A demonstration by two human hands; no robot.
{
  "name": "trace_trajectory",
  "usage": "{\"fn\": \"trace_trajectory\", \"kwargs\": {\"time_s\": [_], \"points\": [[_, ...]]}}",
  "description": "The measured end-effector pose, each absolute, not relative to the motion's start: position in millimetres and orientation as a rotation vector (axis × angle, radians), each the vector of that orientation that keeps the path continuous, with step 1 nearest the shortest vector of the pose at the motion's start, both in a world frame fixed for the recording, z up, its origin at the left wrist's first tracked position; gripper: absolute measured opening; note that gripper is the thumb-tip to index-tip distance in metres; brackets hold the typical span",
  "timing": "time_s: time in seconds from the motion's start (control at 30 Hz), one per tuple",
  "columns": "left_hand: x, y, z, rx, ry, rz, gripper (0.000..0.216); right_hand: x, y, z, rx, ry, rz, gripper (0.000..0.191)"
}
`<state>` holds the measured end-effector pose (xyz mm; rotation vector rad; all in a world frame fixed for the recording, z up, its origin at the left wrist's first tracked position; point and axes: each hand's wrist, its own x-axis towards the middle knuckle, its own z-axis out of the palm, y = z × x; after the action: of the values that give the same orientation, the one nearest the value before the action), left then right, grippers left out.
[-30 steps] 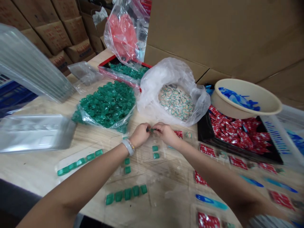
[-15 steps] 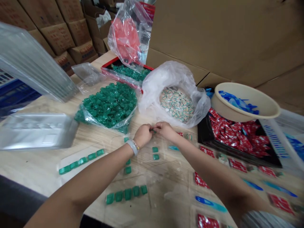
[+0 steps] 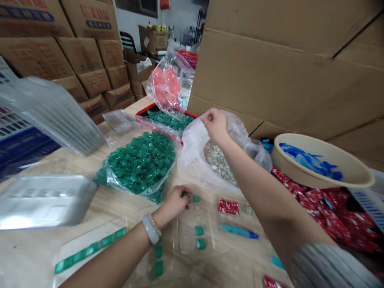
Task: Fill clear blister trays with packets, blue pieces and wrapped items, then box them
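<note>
My left hand (image 3: 175, 204), wearing a pale bangle (image 3: 150, 229), is closed low over the table with a small dark green packet between thumb and fingers. Just right of it lies one small green packet (image 3: 196, 199); two more green packets (image 3: 199, 231) sit nearer me in a clear plastic tray. My right hand (image 3: 216, 126) is raised above a white plastic bag (image 3: 192, 160), fingers curled together; whether they hold anything is hidden. Inside that bag lie many small patterned packets (image 3: 220, 162). A heap of green packets (image 3: 141, 162) in a clear bag is left of it.
A beige basin (image 3: 327, 184) of blue pieces stands at right over red packets (image 3: 339, 212). Clear trays (image 3: 45, 200) lie at left. Near me are a red packet (image 3: 229, 207), a blue piece (image 3: 238, 231) and a green row (image 3: 90, 250). Cardboard (image 3: 285, 72) rises behind.
My hands were together over the table. The right has risen away over the white bag, while the left stays low with a green packet. The view has tilted up.
</note>
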<state>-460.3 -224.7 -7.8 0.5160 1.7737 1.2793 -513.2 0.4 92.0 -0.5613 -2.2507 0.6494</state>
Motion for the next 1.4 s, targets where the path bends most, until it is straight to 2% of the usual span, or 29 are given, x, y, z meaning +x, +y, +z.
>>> {"fn": "trace_trajectory", "kwargs": {"time_s": [0.1, 0.2, 0.3, 0.47, 0.73, 0.87, 1.03, 1.2, 1.4], "points": [[-466.3, -226.8, 5.5, 0.165, 1.438, 1.433, 0.018, -570.9, 33.1, 113.4, -0.753, -2.245, 0.564, 0.008], [-470.3, -229.5, 13.2, 0.016, 1.270, 1.544, 0.016, -571.4, 23.8, 104.8, -0.645, -2.373, 0.571, 0.017], [-470.8, -233.2, 16.6, -0.046, 1.153, 1.556, 0.017, -509.1, -23.3, 78.2, -0.353, -2.505, 0.648, 0.014], [-459.7, -236.1, 17.4, 0.001, 1.068, 1.563, 0.018, -375.3, -99.0, 28.2, -0.087, -2.597, 1.051, 0.020], [-435.1, -233.8, 10.6, 0.108, 1.074, 1.347, 0.016, -324.2, -110.4, 3.5, -0.322, -2.499, 1.332, 0.016], [-436.2, -243.2, 2.2, 0.127, 1.412, 1.411, 0.017, -313.8, -103.3, -3.6, -0.451, -2.532, 1.269, 0.011], [-432.6, -252.2, -9.6, 0.240, 1.550, 1.433, 0.034, -317.2, -109.8, -18.1, -0.364, -2.725, 1.080, 0.012], [-430.9, -253.8, -16.1, 0.341, 1.570, 1.383, 0.032, -324.6, -111.0, -30.1, -0.211, -2.876, 0.912, 0.015], [-434.5, -255.1, -20.6, 0.571, 1.683, 1.288, 0.030, -323.9, -109.8, -30.2, -0.225, -2.950, 0.820, 0.019]]}}
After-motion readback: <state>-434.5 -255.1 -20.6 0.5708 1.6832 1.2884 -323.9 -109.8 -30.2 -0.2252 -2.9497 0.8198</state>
